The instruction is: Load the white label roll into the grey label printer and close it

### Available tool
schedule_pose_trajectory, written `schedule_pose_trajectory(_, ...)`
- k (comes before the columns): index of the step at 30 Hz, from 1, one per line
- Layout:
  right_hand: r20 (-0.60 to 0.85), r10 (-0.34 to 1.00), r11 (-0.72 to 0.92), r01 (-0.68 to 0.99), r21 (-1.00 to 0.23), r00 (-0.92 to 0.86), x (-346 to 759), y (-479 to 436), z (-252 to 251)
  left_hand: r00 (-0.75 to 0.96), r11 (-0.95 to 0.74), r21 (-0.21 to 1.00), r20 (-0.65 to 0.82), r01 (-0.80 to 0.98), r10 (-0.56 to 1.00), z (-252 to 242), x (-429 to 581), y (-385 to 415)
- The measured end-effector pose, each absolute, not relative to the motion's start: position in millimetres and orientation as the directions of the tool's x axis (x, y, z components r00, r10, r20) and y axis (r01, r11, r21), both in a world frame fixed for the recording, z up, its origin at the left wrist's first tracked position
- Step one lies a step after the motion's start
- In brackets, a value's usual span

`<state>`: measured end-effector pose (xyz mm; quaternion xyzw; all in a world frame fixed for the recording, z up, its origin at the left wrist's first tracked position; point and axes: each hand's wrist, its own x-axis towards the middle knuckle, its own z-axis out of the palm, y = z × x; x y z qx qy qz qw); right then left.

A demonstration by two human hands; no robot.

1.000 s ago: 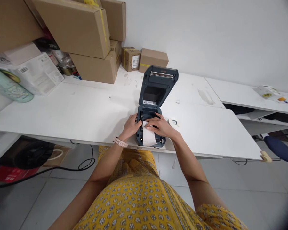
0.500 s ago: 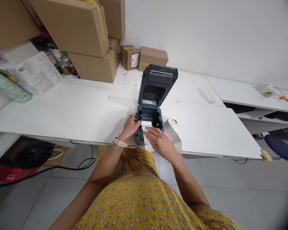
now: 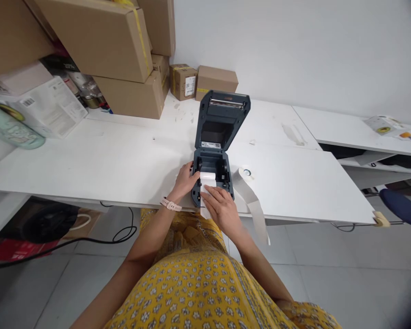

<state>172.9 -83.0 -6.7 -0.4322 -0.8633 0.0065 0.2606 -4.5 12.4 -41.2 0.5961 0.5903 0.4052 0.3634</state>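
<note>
1. Resting my right hand (image 3: 222,210), fingers flat, on one paper strip (image 3: 208,180) inside one lid-up printer (image 3: 210,156).
2. Left hand (image 3: 184,181) on its left edge, can't tell if gripping.
3. One roll (image 3: 252,175) beside it.

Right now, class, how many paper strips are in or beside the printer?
2. One strip comes out of the open printer, partly under the right hand; the other strip trails off the table from a roll alongside. Others may be hidden.

Soft, even light; faint shadow beside left hand (image 3: 185,182); glint on metal strip (image 3: 227,104); wide-angle stretch at edges; right corners dark.
</note>
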Motion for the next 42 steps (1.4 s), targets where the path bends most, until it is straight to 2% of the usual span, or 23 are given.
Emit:
schedule_pose_trajectory(10, 0.476, 0.761, 0.618, 0.714, -0.327, -0.441, 173, -90, -12, -0.033, -0.033, 0.918, 0.051, 0.396, 0.998, -40, -4, 12)
schedule_pose_trajectory(21, 0.436, 0.791, 0.596, 0.701, -0.392, -0.429, 174, -92, -12, -0.023, -0.001, 0.932, 0.01, 0.362, 1.0, -41, -3, 10)
schedule_pose_trajectory(42, 0.449, 0.785, 0.606, 0.68, -0.413, -0.427, 187, -92, -8, -0.058, 0.023, 0.918, 0.0, 0.395, 0.998, -34, 0, 8)
